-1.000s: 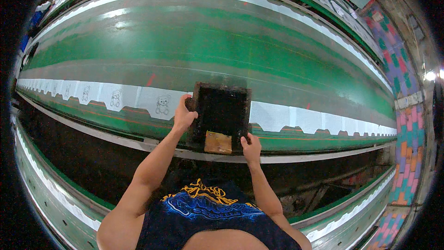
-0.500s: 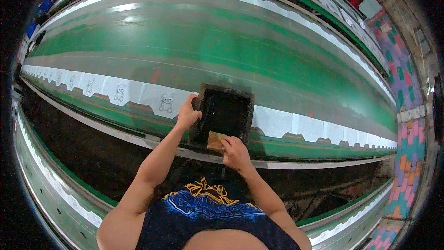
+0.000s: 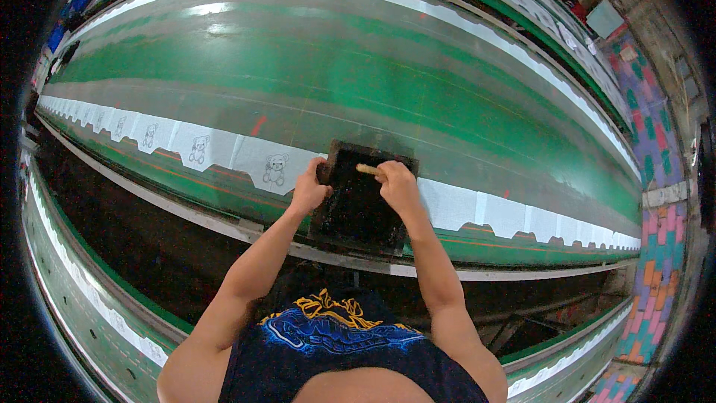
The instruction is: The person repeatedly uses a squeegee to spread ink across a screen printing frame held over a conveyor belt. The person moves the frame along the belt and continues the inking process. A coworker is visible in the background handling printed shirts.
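Observation:
A dark square printing screen (image 3: pixel 350 240) lies across the row of white fabric pieces on the near side of the long green table. My left hand (image 3: pixel 310 188) grips the screen's left side, thumb and fingers bent round its edge. Pinched in my right hand (image 3: pixel 400 188) is a small tan squeegee (image 3: pixel 367 169), seen nearly edge-on over the far part of the screen. Left of the screen, a white piece bears a black line-drawn bear (image 3: pixel 274 170). Plain white pieces (image 3: pixel 488 213) continue on the right. Whatever lies under the screen is hidden.
The green table (image 3: pixel 298 67) runs far to both sides, with another white strip (image 3: pixel 462 21) along its far edge. A pale rail (image 3: pixel 224 225) borders the near side. More tables stand behind and near me. Coloured paving (image 3: pixel 652 269) lies at the right.
My right hand has moved the squeegee from the near edge of the screen to its far part, tilting it from face-on to edge-on. My left hand still holds the screen's left side.

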`<state>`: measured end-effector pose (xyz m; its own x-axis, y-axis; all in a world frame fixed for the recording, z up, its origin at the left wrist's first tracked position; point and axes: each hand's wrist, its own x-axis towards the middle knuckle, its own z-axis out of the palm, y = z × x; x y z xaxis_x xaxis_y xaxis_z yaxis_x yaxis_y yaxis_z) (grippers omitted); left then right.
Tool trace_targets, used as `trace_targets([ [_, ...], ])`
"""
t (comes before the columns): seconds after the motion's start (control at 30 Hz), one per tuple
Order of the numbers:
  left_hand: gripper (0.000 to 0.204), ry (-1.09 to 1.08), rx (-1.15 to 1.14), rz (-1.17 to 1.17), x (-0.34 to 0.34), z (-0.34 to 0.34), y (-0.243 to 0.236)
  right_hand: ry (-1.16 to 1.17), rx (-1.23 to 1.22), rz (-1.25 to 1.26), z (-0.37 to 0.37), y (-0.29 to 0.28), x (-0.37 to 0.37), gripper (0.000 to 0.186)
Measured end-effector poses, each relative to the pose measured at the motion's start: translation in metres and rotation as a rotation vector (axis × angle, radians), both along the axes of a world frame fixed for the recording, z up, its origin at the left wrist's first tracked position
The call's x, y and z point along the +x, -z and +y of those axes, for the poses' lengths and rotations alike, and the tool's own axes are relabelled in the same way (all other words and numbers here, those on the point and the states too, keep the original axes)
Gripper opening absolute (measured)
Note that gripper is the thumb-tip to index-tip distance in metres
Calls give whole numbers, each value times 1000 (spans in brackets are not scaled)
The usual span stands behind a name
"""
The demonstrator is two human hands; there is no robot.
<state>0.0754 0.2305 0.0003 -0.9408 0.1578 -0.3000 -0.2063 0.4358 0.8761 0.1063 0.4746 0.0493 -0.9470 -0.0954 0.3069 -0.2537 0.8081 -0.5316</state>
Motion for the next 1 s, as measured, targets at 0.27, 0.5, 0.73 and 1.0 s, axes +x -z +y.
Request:
trace_targets([
  [0.27, 72, 1, -27, 65, 4, 0, -6, -99, 100, -11, -22, 36, 94, 38],
  [0.5, 73, -3, -26, 77, 1, -2, 8, -68, -25, -69, -11, 13, 64, 24],
  [0.73, 72, 15, 19, 47, 3, -1, 7, 41, 26, -25, -3, 14, 6, 23],
  [1.0, 72, -3, 64, 88, 0, 0, 18, -65, 69, -93, -41, 21, 136, 45],
])
